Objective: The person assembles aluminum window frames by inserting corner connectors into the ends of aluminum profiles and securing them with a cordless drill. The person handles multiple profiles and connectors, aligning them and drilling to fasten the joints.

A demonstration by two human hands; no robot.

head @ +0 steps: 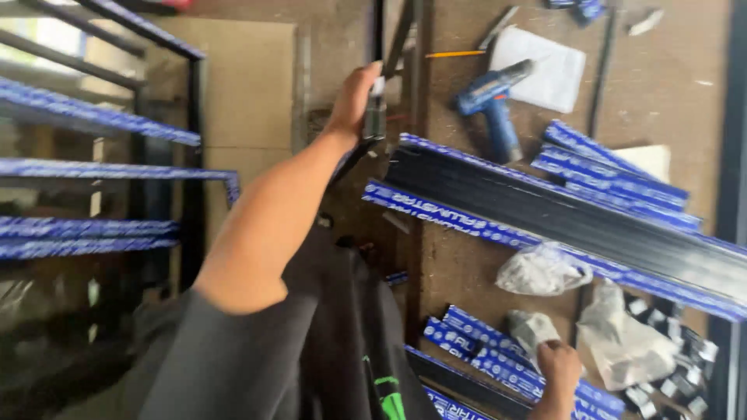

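2 bare hands in view, both belonging to the person wearing the camera. Left hand (354, 97) is raised at the end of an outstretched forearm, fingers wrapped together around a dark upright metal bar (377, 47); the thumb side faces the camera, so I cannot tell how each fingertip sits. A pale tag or strip shows on the bar just above the knuckles. The bar runs up out of the top edge, close beside a second dark bar leaning next to it.

Right hand (557, 365) is low at the bottom edge, resting on a small stack of short blue-wrapped profiles (486, 346) on the brown floor (669, 85). Its fingers are curled downward and pressed together; whether they pinch anything cannot be told. A crumpled grey bag (529, 327) lies touching the hand's upper side.

Around: a long black profile with blue-wrapped edges (568, 218) lies diagonally across the floor between the 2 hands. A clear plastic bag (541, 271) sits against its lower edge. A blue cordless drill (494, 101) lies above it, beside a white sheet (548, 66). More blue-wrapped short pieces (607, 167) lie right of the drill. Small grey metal brackets (677, 373) are scattered at lower right by another crumpled bag (622, 342). A dark frame with blue-wrapped rails (101, 117) fills the left side. Dark sleeve (257, 358) in foreground.
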